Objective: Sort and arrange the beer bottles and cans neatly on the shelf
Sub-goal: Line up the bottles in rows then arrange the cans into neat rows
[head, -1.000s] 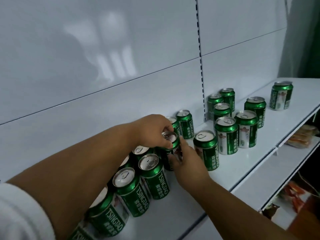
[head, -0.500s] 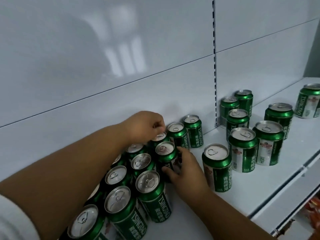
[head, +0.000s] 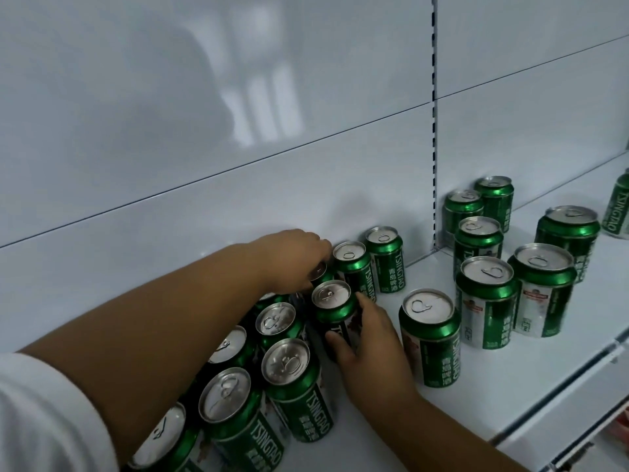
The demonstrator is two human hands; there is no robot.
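1. Nearest, a double row of upright green aluminium beer cans with silver lids (head: 289, 386) is seen packed side by side on the white metal shelf (head: 476, 403), apparently so that a tidy block is built along the back panel.
2. Just beyond it, a green can at the front row's far end (head: 335, 310) is gripped by the right hand (head: 367, 338), thumb and fingers curled round its side, presumably so it can be pressed flush against its neighbours.
3. Directly behind that grip, a rear-row can (head: 319, 271) is held from above by the left hand (head: 292, 257), fingers curled over its lid.
4. Farther right of both grips, loose green cans (head: 430, 338) stand apart, unsorted.
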